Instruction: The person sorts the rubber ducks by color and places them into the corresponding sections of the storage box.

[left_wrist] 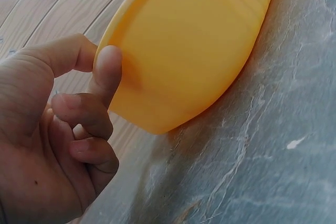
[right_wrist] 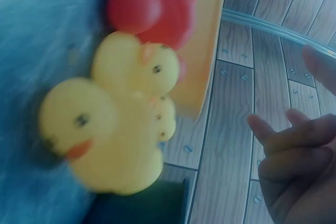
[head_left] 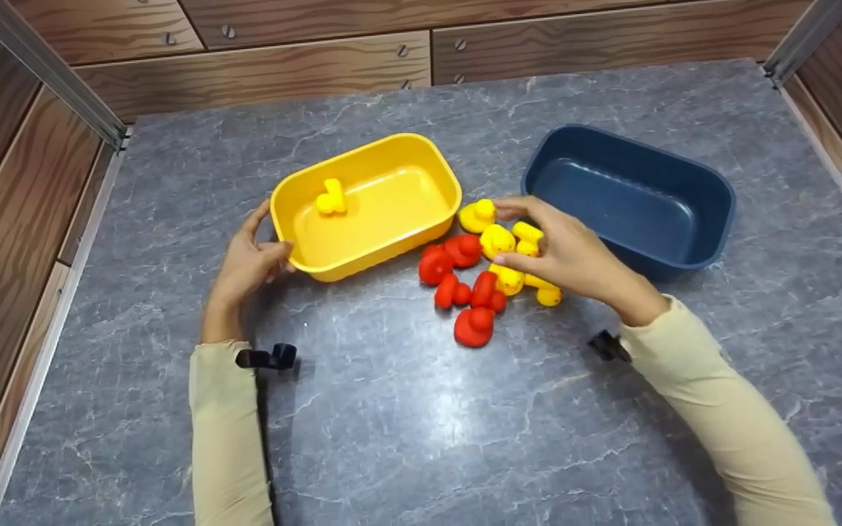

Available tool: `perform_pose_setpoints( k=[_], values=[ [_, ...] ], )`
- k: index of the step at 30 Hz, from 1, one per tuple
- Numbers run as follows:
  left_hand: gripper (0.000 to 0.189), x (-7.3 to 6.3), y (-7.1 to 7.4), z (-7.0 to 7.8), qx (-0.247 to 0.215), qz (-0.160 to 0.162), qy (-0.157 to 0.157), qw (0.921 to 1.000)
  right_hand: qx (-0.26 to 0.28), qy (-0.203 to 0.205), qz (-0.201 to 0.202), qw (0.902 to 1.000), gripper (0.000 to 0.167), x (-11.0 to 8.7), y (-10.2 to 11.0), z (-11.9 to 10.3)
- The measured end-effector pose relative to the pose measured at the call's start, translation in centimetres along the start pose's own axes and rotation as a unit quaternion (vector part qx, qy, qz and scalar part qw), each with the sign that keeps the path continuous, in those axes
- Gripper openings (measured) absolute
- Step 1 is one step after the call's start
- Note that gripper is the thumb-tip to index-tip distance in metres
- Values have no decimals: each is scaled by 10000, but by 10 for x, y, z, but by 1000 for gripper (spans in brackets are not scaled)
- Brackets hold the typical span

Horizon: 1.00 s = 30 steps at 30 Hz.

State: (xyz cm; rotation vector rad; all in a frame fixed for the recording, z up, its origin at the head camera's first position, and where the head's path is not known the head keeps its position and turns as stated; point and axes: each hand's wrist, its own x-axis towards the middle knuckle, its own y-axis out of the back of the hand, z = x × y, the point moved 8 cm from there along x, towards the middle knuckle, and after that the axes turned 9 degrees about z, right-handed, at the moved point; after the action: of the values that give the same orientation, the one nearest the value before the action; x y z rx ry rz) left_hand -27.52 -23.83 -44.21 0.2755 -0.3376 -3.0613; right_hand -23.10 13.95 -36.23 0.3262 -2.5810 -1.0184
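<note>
A yellow plastic tub (head_left: 370, 252) has a single yellow rubber duck (head_left: 332, 198) inside, near its left end. My left hand (head_left: 248, 257) holds the tub's left end, thumb and a finger at the rim; in the left wrist view the other fingers curl beside the outer wall. Just right of the tub lie several yellow rubber ducks (head_left: 498, 241) beside several red rubber ducks (head_left: 473, 326). My right hand (head_left: 574, 252) hovers over the yellow ducks, thumb and fingers spread apart and nothing gripped. The right wrist view shows a yellow duck (right_wrist: 121, 145) apart from the fingers.
A dark blue tub (head_left: 633, 190) with nothing in it stands behind my right hand. Wood-patterned panels (head_left: 304, 69) border the grey marbled tabletop (head_left: 392, 424). Black wrist mounts (head_left: 267, 357) stick out from both sleeves.
</note>
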Motion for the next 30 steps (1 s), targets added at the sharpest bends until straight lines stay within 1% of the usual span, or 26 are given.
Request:
perform_pose_setpoints(
  k=[4,6,11,15,17,25,30],
  values=[
    [81,0,0,0,-35,8,9,10000,-333,-7,-292,9990,66,-12,4,10],
    [81,0,0,0,-56,2,14,10000,-391,-56,-495,9980,67,-18,5,14],
    [82,1,-1,-2,-103,-41,78,9999,-269,-95,-893,9956,69,-31,10,22],
    [83,2,0,-3,-131,-56,136,9998,-467,-77,-1017,9937,69,-39,13,29],
    [84,2,0,-3,-124,-59,146,9998,-565,-140,-1092,9923,68,-43,13,34],
    [84,1,1,-2,30,-40,162,9999,-989,-413,-1460,9835,67,-50,4,53],
    [84,0,1,-2,3,-43,166,9999,-1237,-561,-1657,9768,65,-53,-2,63]
  ],
)
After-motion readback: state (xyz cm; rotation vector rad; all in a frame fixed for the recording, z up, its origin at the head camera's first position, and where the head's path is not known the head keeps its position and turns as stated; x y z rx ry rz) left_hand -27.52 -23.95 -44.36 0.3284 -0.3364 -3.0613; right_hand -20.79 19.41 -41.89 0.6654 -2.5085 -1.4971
